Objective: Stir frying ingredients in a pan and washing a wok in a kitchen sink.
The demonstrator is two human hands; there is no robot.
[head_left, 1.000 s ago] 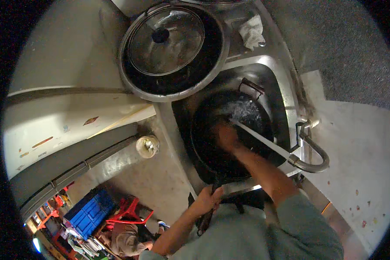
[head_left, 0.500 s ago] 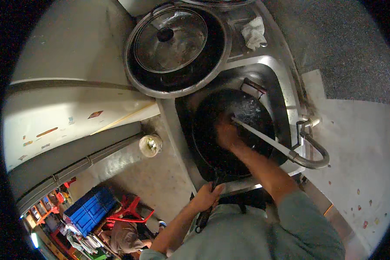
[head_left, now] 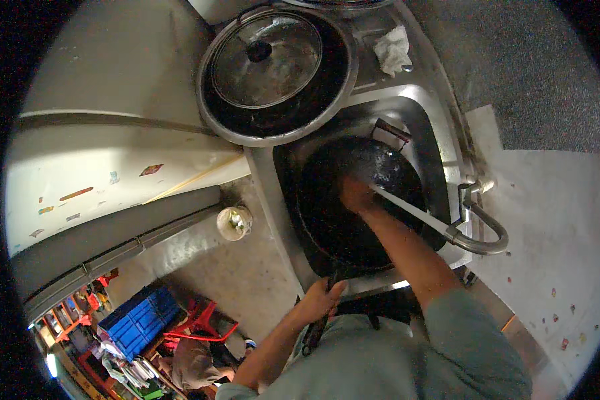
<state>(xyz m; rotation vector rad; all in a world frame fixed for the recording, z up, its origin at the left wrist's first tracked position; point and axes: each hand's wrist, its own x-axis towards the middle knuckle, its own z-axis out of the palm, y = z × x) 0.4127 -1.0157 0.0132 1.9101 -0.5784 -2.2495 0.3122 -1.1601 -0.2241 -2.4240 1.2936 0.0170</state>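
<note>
A large black wok (head_left: pixel 333 233) rests inside the stainless steel sink (head_left: pixel 270 190). Its long handle (head_left: pixel 315 335) juts over the near rim toward me, with the fingers of my left hand (head_left: pixel 319 300) wrapped round it. Down in the wok is my right hand (head_left: pixel 357 195), the wrist bent. Blur and the dark pan hide its fingers, and I cannot see whether it holds anything. From the curved tap (head_left: pixel 483 241) on the right, a stream of water (head_left: pixel 410 210) runs into the wok beside that hand. A small loop handle (head_left: pixel 393 131) sticks up at the wok's far side.
A wide metal basin (head_left: pixel 273 141) with a glass lid (head_left: pixel 267 80) stands at the sink's far left. A white cloth (head_left: pixel 393 50) lies behind the sink. On the floor are a white bucket (head_left: pixel 235 223), a blue crate (head_left: pixel 140 320) and a red stool (head_left: pixel 200 323), with another person near them.
My right hand has shifted slightly right within the wok, nearer the water stream. My left hand keeps its grip on the handle. The whole view has moved a little.
</note>
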